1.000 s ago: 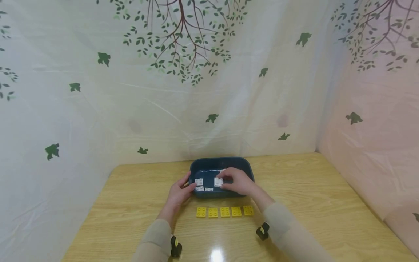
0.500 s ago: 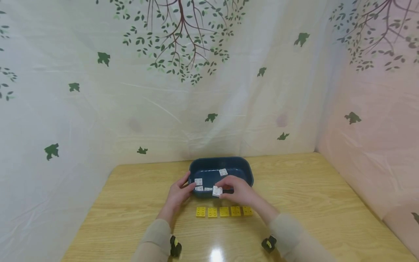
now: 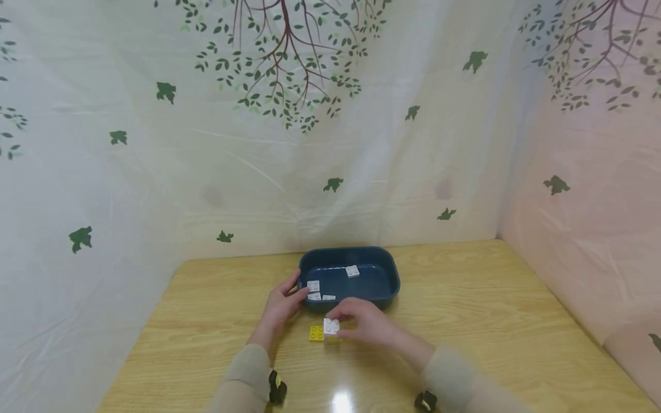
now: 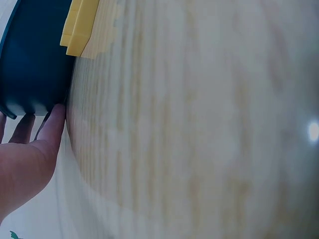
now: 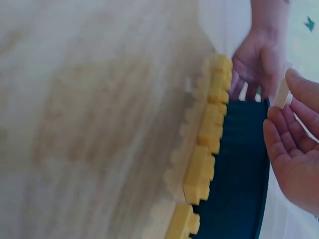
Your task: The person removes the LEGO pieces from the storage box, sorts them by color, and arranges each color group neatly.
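My right hand (image 3: 364, 322) pinches a white toy building brick (image 3: 331, 327) between thumb and fingers, in front of the dark blue tray (image 3: 389, 287). In the head view that brick overlaps the second yellow building brick from the left. Left of it lies another yellow brick (image 3: 317, 333). The right hand hides the rest of the row, but the right wrist view shows several yellow bricks (image 5: 199, 174) lined up along the tray. My left hand (image 3: 281, 305) touches the tray's left end, and its fingers (image 4: 52, 129) look fairly straight against the wall in the left wrist view.
Inside the tray, white bricks lie in the near left corner, including a white brick (image 3: 313, 285), and another white brick (image 3: 352, 271) sits farther back. Behind the wooden table (image 3: 206, 321) hangs a leaf-printed curtain (image 3: 248, 189).
The right hand has lifted the white brick out of the tray and brought it forward and left over the yellow row. The left hand has stayed at the tray's end.
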Action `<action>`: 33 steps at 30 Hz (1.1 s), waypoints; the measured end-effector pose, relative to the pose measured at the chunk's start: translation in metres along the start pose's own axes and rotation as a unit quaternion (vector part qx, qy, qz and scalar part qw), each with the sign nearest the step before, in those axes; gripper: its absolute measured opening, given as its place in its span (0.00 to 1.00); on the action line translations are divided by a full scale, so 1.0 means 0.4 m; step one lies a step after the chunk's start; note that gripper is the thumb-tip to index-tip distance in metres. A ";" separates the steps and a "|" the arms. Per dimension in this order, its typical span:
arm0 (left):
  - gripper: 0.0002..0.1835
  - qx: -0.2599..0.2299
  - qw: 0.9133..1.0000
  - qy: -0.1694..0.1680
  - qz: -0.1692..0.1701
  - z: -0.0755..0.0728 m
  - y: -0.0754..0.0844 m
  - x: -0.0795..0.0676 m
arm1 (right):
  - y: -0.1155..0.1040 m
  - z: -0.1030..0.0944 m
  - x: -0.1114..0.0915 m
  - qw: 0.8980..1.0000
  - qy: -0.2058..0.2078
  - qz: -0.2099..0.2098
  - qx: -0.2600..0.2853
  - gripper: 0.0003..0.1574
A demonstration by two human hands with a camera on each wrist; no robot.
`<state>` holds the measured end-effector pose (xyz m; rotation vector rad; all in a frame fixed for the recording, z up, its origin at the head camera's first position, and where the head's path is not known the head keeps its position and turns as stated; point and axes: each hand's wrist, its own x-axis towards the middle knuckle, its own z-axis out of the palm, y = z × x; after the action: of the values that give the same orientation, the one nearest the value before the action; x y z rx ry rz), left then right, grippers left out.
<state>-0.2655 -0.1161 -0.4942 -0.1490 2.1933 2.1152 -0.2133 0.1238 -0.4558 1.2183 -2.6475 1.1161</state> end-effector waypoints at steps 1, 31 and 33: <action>0.33 0.001 1.000 -0.001 0.001 0.000 0.000 0.000 | -0.003 0.006 -0.001 1.000 -0.003 -0.003 0.001 0.19; 0.33 0.004 1.000 -0.002 0.011 -0.002 0.000 -0.003 | -0.027 0.142 -0.013 0.995 -0.092 0.030 -0.036 0.18; 0.33 0.001 1.000 0.000 0.009 -0.002 0.000 -0.004 | -0.029 0.146 -0.013 0.994 -0.092 0.023 -0.045 0.18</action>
<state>-0.2640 -0.1169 -0.4939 -0.1304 2.2049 2.1217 -0.1867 0.0861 -0.4938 1.3111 -2.8384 0.9188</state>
